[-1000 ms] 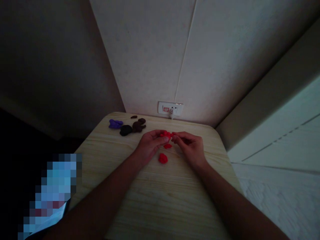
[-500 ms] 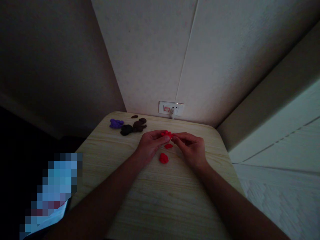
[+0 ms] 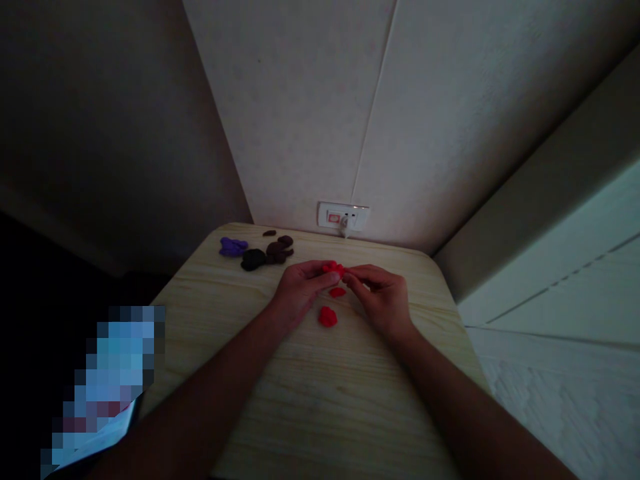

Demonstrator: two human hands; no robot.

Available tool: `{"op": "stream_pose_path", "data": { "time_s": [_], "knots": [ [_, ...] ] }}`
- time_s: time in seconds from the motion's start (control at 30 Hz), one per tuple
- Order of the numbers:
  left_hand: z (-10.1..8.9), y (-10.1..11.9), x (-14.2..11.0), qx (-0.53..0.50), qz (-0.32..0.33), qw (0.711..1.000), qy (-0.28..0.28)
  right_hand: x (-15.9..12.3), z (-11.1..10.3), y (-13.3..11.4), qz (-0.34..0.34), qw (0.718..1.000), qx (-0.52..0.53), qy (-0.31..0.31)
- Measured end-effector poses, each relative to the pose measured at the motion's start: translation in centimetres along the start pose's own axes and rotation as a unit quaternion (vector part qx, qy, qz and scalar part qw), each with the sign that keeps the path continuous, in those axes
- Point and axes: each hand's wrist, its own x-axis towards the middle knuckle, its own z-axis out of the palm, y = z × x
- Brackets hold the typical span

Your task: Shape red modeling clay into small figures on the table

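Observation:
Between the thumb and fingers of my left hand is a lumpy piece of red modelling clay. My right hand pinches the right edge of this same piece with thumb and forefinger, so both hands meet on it above the table. Just below them a small flat red bit of clay lies on the wood. A rounder red clay lump rests nearer to me, between my wrists. The fingertips partly cover the held piece, so its full shape is hidden.
At the table's back left lie purple clay, black clay and brown clay pieces. Behind the table, a plug sits in a wall socket. A lit, blurred-out screen stands at lower left. A pale cabinet is on the right.
My right thumb and fingers have shifted very slightly at the edge of the red clay. Both hands keep their hold, and the other pieces lie as before.

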Motion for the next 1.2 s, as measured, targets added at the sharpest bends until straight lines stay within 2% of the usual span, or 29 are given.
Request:
{"op": "stream_pose_path", "data": {
  "time_s": [0.23, 0.4, 0.6, 0.87, 1.2],
  "knots": [
    [0.2, 0.1, 0.0, -0.009, -0.005, 1.0, 0.002, 0.0, 0.1, -0.2, 0.003, 1.0, 0.005, 0.006],
    [0.3, 0.2, 0.0, -0.024, -0.01, 1.0, -0.008, -0.4, 0.3, -0.4, 0.026, 0.999, 0.0, 0.023],
    [0.4, 0.4, 0.1, -0.041, -0.015, 0.999, -0.013, -0.3, 0.5, -0.3, 0.057, 0.996, 0.051, 0.052],
    [0.2, 0.4, 0.0, -0.057, -0.041, 0.997, -0.016, 0.0, 0.4, -0.7, 0.069, 0.995, 0.041, 0.056],
    [0.2, 1.0, 0.1, -0.088, -0.034, 0.996, 0.006, 0.5, 0.1, 1.2, 0.102, 0.992, 0.027, 0.061]
  ]
}}
